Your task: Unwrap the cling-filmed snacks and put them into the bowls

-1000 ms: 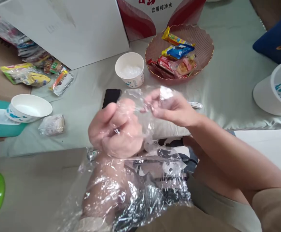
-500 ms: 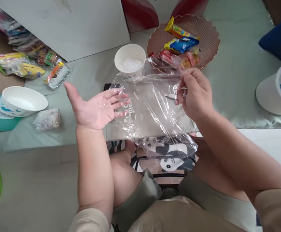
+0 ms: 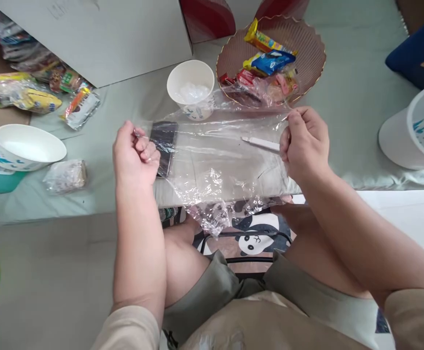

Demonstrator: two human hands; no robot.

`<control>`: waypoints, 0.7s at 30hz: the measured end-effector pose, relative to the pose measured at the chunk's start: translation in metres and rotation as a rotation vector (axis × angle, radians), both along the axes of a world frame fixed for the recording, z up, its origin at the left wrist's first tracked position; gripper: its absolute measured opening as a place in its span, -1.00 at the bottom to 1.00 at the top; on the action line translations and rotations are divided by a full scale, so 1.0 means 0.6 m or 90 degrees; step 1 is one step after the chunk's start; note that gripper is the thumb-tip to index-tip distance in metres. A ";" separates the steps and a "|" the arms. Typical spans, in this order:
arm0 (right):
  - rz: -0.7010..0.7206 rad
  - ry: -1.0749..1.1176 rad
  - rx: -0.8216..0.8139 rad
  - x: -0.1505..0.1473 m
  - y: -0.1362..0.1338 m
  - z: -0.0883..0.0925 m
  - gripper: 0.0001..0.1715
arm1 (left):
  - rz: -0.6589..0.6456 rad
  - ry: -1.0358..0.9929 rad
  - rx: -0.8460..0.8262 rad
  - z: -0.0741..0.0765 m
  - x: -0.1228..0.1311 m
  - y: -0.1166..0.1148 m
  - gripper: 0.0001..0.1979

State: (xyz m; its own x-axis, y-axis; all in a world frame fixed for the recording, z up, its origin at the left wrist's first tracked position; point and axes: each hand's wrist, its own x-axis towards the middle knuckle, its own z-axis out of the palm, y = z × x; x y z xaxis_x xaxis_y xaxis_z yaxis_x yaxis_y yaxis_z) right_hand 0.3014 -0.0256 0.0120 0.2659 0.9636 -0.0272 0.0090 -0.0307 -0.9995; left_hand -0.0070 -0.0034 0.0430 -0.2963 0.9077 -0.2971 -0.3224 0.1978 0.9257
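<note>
Head view: green cloth-covered table point(image 3: 353, 102); clear plastic film point(image 3: 217, 167) stretched above its near edge, lower part hanging loose, crumpled; scalloped pink bowl point(image 3: 308, 46) beyond; left hand point(image 3: 133, 158) and right hand point(image 3: 307, 141) well apart, each pinching the film's upper edge; paper cup point(image 3: 199, 111), smartphone point(image 3: 163, 148) behind it; slim white tool point(image 3: 264, 144) beside the right hand; judged best: even tension, edge level, film off the tool's tip.
</note>
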 end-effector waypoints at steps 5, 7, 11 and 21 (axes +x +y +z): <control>-0.032 0.021 -0.030 0.014 0.003 -0.008 -0.54 | -0.131 -0.066 -0.026 -0.024 0.048 -0.027 -0.29; -0.044 0.029 -0.025 0.024 0.005 -0.015 -0.53 | -0.276 -0.034 -0.109 -0.030 0.057 -0.044 -0.27; -0.050 0.047 -0.014 0.039 0.009 -0.028 -0.57 | -0.474 0.085 -0.214 -0.030 0.052 -0.068 -0.50; 0.036 0.050 0.106 -0.003 -0.020 0.023 -0.21 | -0.162 0.209 0.177 0.020 0.018 -0.050 -0.57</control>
State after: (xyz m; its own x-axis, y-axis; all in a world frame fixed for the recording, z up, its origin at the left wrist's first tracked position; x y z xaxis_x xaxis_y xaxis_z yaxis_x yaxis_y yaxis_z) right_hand 0.2995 -0.0379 0.0258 0.2140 0.9700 0.1150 -0.0720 0.1331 -0.9885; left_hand 0.0039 -0.0334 0.0549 -0.0927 0.9949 0.0389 0.0213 -0.0371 0.9991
